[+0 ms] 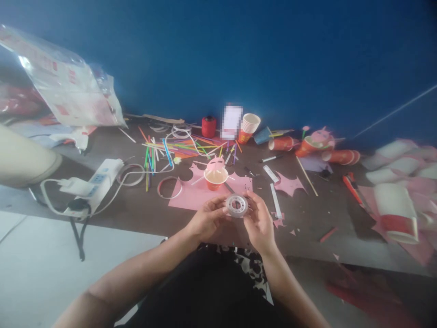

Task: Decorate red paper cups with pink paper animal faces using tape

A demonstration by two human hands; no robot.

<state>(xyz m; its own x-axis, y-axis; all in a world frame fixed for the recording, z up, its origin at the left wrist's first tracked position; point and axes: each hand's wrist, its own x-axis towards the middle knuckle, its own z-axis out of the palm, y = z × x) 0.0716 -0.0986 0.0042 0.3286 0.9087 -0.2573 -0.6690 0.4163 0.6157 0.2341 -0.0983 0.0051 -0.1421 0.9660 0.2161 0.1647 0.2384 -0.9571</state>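
Now, tape roll (236, 206) sits pinched at opposite rims by fingers of your left hand (207, 221) and right hand (261, 223), nearer you than orange paper cup (216, 185), pink paper (186, 196). Light, even pinch should steady it; avoid squeezing.

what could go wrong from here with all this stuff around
The paper cup stands just beyond the tape roll in the left hand and right hand, so a careless reach might tip it.
The white cable loops loosely; a snag could tug the power strip.
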